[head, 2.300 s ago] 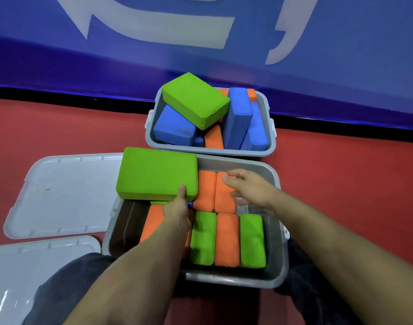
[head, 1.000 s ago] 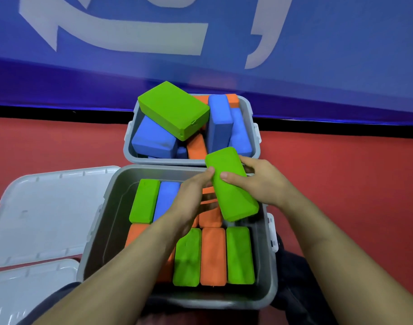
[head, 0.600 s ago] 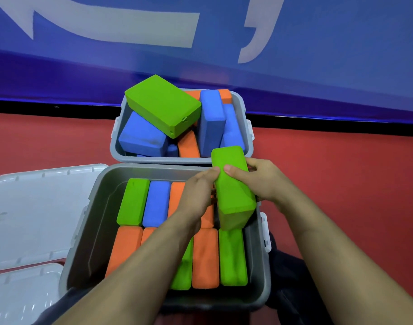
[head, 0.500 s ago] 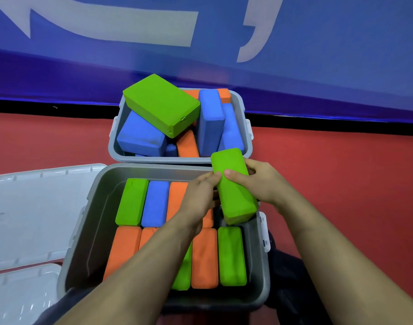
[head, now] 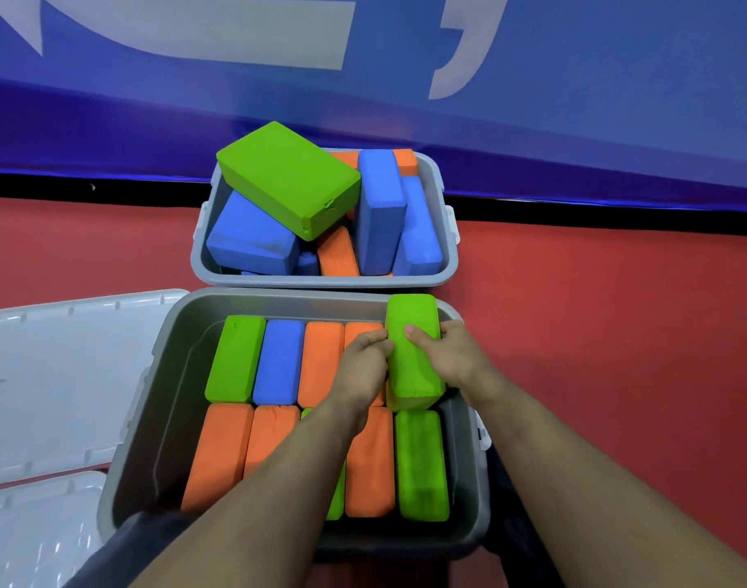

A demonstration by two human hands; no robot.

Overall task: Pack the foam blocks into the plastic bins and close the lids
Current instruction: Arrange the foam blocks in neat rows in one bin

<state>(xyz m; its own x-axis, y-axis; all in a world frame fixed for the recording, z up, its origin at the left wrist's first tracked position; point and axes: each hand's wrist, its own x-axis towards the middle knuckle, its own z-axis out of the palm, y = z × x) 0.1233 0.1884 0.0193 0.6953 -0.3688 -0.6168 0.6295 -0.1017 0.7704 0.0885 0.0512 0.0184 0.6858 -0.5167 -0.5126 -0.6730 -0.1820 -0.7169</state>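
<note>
A grey near bin [head: 142, 418] holds two rows of green, blue and orange foam blocks standing on edge. Both hands hold one green block [head: 412, 354] at the far right end of the back row, where it stands higher than its neighbours. My right hand [head: 448, 354] grips it from the right, fingers curled over its top. My left hand [head: 363, 367] presses against its left side. The far bin [head: 320, 280] holds loose blue and orange blocks, with a large green block [head: 286, 176] lying on top.
Two clear plastic lids lie on the red floor to the left, one [head: 66, 375] beside the near bin and another [head: 32, 536] at the lower left. A blue wall banner rises right behind the far bin. Open red floor lies to the right.
The green block has gone from tilted above the bin down into the gap at the right end of the back row, both hands moving with it.
</note>
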